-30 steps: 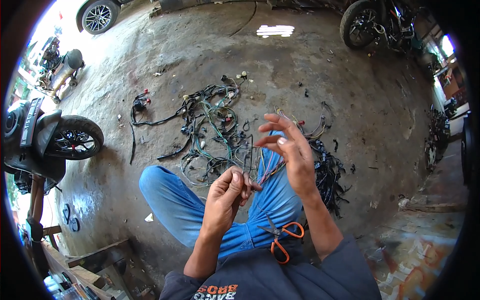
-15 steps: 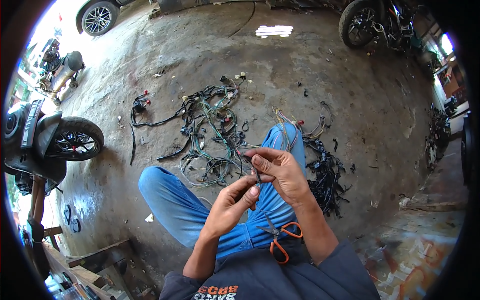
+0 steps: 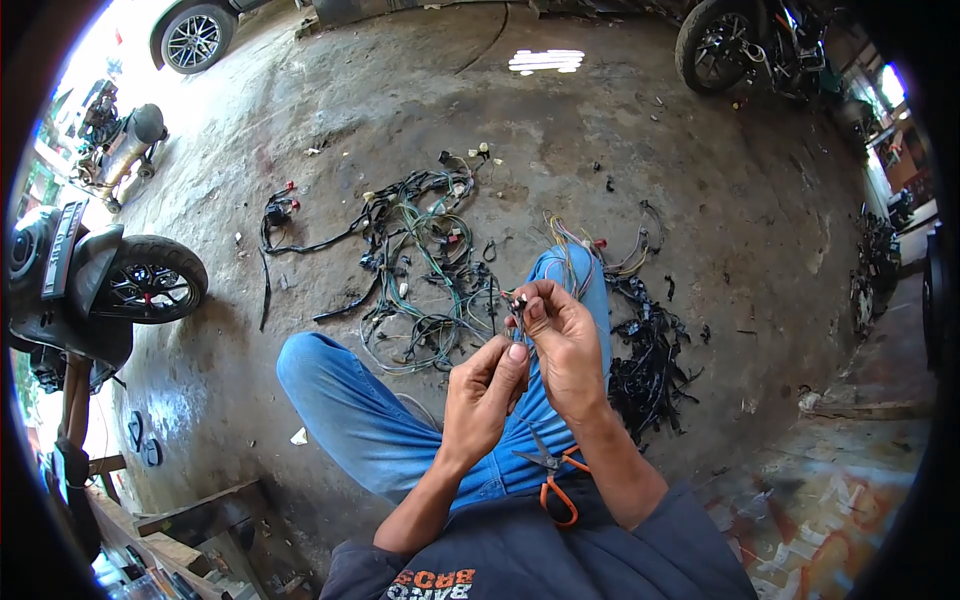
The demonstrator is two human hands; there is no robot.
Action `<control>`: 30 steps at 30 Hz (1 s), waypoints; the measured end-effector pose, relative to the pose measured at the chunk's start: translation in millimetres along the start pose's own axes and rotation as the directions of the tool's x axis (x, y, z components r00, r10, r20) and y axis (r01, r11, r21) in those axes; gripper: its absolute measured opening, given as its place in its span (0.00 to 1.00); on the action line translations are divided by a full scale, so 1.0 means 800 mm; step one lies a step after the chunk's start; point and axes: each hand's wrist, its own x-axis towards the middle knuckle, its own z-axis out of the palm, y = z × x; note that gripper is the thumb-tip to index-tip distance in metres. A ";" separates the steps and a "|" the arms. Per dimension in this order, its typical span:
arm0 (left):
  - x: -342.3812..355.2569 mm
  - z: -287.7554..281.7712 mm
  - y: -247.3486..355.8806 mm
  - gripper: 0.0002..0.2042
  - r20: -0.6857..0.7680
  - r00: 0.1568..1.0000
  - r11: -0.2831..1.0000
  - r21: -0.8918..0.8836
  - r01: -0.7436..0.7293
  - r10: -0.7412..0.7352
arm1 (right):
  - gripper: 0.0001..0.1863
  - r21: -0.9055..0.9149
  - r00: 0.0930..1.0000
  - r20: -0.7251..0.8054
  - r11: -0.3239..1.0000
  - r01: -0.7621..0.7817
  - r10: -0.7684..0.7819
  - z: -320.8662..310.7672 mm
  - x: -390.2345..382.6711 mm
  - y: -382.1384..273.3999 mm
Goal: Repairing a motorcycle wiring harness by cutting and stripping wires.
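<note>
Scooter point(image 3: 95, 250) with a black front tyre shows at the far left, and a pair of dark sandals point(image 3: 145, 447) lies on the concrete floor point(image 3: 230, 380) below it. Near the upper edge is a car wheel point(image 3: 194, 42) with many spokes. Next comes a black cable point(image 3: 320, 244) running into a tangled wiring harness point(image 3: 447, 278), its green, black and pale wires spread on the floor just beyond the knees of blue jeans point(image 3: 350, 390). Between those knees, the left hand point(image 3: 478, 400) pinches the lower part of a small dark wire piece point(image 3: 518, 303) in a narrow grip of thumb and fingers; the piece is raised above the lap, perhaps with a connector at its top, though the fingers hide much of it. Orange-handled scissors point(image 3: 558, 500) lie in the lap, blades parted. The right hand point(image 3: 565, 350) holds the upper part in an equally narrow grip, touching the left. Black scraps point(image 3: 650, 390) are heaped beside the right knee, and a motorcycle point(image 3: 715, 50) stands at upper right
</note>
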 end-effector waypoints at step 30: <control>0.002 0.005 -0.014 0.17 -0.097 0.987 0.989 0.085 -0.121 0.129 | 0.09 0.249 0.967 -0.225 0.952 0.178 -0.122 0.015 0.050 0.013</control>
